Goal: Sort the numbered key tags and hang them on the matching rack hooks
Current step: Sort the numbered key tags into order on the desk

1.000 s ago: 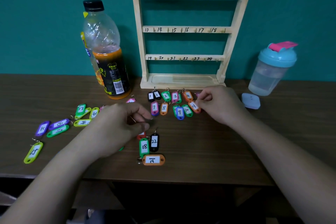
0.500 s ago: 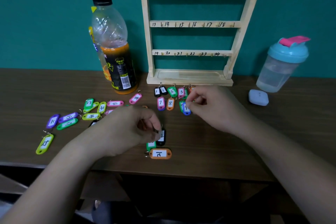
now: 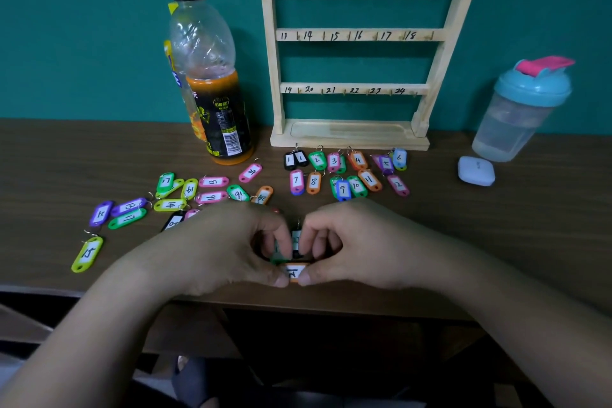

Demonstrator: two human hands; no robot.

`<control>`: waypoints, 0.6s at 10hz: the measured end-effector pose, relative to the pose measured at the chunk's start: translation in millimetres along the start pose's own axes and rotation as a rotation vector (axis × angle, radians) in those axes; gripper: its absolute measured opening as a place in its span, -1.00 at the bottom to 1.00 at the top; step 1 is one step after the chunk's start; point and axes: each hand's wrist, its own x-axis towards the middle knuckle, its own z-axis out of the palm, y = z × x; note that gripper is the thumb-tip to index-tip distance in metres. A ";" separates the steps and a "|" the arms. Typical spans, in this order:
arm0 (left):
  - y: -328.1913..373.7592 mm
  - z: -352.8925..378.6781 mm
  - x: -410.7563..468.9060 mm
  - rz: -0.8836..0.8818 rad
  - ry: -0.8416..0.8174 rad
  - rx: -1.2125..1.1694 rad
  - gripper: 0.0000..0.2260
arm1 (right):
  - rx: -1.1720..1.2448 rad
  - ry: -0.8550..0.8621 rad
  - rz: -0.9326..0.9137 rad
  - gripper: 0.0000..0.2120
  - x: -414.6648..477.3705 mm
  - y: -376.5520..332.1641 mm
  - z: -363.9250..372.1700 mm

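Key tags (image 3: 313, 181) lie flat on the brown table (image 3: 496, 235) in two groups. At twelve o'clock from the hands is a tidy double row of low numbers, just in front of the foot of the wooden rack (image 3: 270, 43). At ten o'clock is a loose scatter of higher numbers (image 3: 170, 204).

The left hand (image 3: 212, 248) and right hand (image 3: 364, 242) meet near the table's front edge, all fingers curled inward. Each thumb tip presses one end of an orange tag (image 3: 295, 272), which lies flat between them. The fingertips close over a green tag (image 3: 280, 258) and a black tag (image 3: 297, 238) just above it. Which hand grips which of these two I cannot tell.

A juice bottle (image 3: 215, 93) stands at eleven o'clock, beside the rack. A shaker cup (image 3: 523, 109) stands at two o'clock, with a small white case (image 3: 476, 170) near it.
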 end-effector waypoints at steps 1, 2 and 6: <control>-6.5 4.8 4.3 0.042 0.014 -0.018 -0.83 | -0.013 0.006 -0.021 -0.73 2.7 -1.1 7.0; -12.0 8.3 1.0 0.099 0.039 -0.081 -0.78 | 0.002 0.007 -0.030 -0.78 4.1 0.0 8.7; -9.9 -6.2 -6.2 0.163 0.231 -0.398 -0.94 | 0.222 0.069 -0.068 -0.93 9.8 16.9 -7.5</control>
